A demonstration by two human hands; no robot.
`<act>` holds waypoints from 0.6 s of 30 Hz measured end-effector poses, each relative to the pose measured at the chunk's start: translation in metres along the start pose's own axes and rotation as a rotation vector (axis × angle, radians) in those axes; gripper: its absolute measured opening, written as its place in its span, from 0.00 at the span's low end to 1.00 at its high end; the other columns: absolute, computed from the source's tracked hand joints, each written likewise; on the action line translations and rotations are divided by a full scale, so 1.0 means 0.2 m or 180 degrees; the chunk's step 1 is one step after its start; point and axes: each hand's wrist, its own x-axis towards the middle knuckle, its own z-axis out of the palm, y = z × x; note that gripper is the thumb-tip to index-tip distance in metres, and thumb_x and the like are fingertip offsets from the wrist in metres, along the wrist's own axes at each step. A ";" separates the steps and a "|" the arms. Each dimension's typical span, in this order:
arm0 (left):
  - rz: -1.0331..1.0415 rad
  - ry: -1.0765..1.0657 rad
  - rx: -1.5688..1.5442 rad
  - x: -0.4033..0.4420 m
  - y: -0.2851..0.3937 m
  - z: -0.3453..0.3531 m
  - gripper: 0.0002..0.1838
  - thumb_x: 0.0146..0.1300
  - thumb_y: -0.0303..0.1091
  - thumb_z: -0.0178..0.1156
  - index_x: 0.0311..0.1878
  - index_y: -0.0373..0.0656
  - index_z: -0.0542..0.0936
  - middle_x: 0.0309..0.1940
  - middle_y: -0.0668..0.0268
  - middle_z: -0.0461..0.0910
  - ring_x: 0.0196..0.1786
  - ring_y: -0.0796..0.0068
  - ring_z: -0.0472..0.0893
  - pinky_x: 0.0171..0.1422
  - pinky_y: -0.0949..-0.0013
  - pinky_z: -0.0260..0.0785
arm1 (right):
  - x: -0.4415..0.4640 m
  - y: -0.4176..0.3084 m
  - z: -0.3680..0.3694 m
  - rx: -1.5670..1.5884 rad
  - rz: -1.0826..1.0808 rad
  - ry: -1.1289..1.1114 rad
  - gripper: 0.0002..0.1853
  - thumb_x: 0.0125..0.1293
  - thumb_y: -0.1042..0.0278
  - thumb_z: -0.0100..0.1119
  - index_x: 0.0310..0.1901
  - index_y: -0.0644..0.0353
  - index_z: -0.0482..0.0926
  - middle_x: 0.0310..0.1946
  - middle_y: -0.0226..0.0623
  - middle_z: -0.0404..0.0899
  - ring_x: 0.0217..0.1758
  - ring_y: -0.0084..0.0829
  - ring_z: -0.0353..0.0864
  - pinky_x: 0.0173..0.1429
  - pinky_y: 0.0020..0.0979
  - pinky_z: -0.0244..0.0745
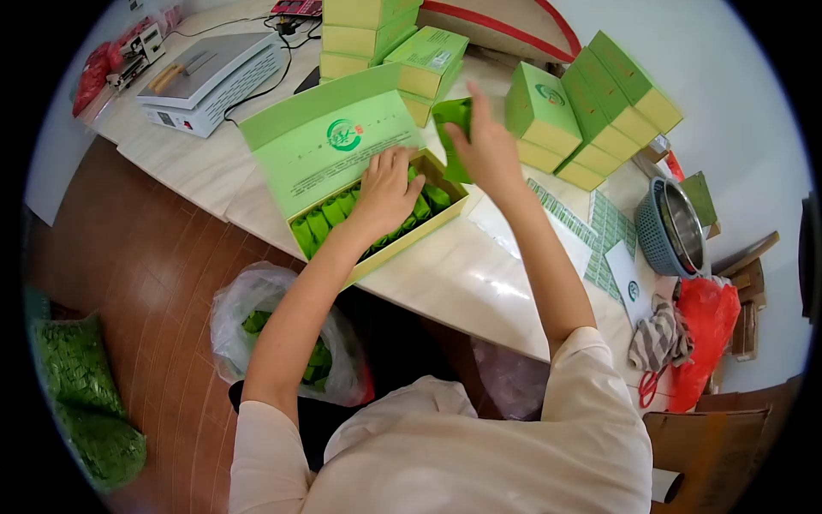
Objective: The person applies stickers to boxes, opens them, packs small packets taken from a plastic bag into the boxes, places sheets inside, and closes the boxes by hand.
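An open green box (321,146) lies on the marble-topped table, its printed lid raised at the back. Rows of shiny green packets (324,220) fill much of it, and its right end shows bare yellow-brown inside. My left hand (390,188) rests over the packets near the middle of the box, fingers bent; whether it grips one is hidden. To the right of the box, my right hand (484,141) is raised with the index finger and thumb apart, against a green packet (454,128) that stands upright beside the palm.
Stacked green boxes (368,38) stand behind, with more (591,111) at the right. A scale (210,77) is back left. Sticker sheets (610,236), a blue basket (655,227) and a red bag (706,334) lie right. Below hangs a plastic bag of packets (231,317).
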 end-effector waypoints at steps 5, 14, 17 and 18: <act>0.0429 0.0078 0.0663 -0.04 0.01 0.10 0.24 0.64 0.42 0.56 0.57 0.36 0.68 0.57 0.51 0.65 0.64 0.50 0.61 0.71 0.48 0.50 | 0.05 0.08 0.25 -0.0506 -0.0503 -0.0203 0.30 0.59 0.66 0.61 0.63 0.55 0.62 0.44 0.43 0.78 0.36 0.48 0.81 0.35 0.42 0.76; 0.0326 0.0080 0.0835 -0.06 -0.01 0.11 0.25 0.60 0.46 0.59 0.57 0.42 0.73 0.54 0.49 0.67 0.62 0.49 0.64 0.71 0.46 0.51 | 0.01 0.06 0.33 -0.1184 -0.1347 -0.0325 0.25 0.58 0.69 0.60 0.58 0.54 0.66 0.34 0.37 0.76 0.32 0.37 0.82 0.30 0.34 0.76; 0.0413 0.0322 0.0836 -0.07 -0.02 0.13 0.24 0.60 0.46 0.59 0.55 0.42 0.73 0.54 0.48 0.67 0.62 0.49 0.64 0.71 0.47 0.51 | -0.02 0.03 0.31 -0.1200 -0.1369 -0.0630 0.24 0.58 0.69 0.59 0.57 0.54 0.66 0.34 0.38 0.77 0.32 0.39 0.82 0.30 0.35 0.76; 0.0413 0.0338 0.0823 -0.07 -0.01 0.12 0.24 0.60 0.46 0.59 0.55 0.42 0.73 0.54 0.48 0.67 0.62 0.49 0.64 0.71 0.47 0.51 | -0.02 0.03 0.30 -0.0965 -0.1097 -0.0720 0.23 0.58 0.70 0.59 0.56 0.54 0.67 0.35 0.40 0.77 0.33 0.41 0.82 0.32 0.37 0.76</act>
